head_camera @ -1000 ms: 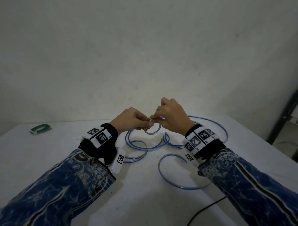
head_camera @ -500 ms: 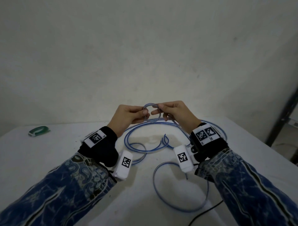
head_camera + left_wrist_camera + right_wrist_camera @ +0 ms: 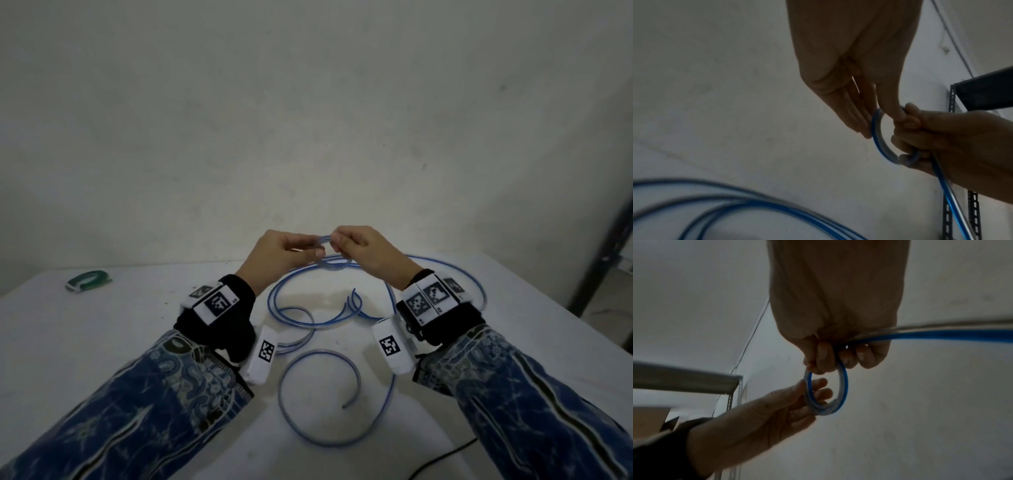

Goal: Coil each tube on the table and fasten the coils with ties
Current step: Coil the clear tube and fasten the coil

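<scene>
A thin blue tube (image 3: 318, 442) sprawls in loose curves over the white table (image 3: 102, 342). Both hands hold a small coil (image 3: 330, 255) of it raised above the table. My left hand (image 3: 284, 253) pinches the coil's left side (image 3: 877, 134) between thumb and fingers. My right hand (image 3: 359, 248) grips the coil's right side (image 3: 842, 386), fingers curled round it, and the tube's free length (image 3: 941, 334) runs back under that palm. One loose end (image 3: 344, 407) lies near the table's front.
A green roll of tie material (image 3: 89, 280) lies at the table's far left. A black cable (image 3: 442, 457) crosses the front right edge. A dark metal shelf upright (image 3: 603, 246) stands at the right beyond the table. A plain wall rises behind.
Both hands lifted the small coil up off the table and toward the wall. The loose loop near the front drew in and curled tighter.
</scene>
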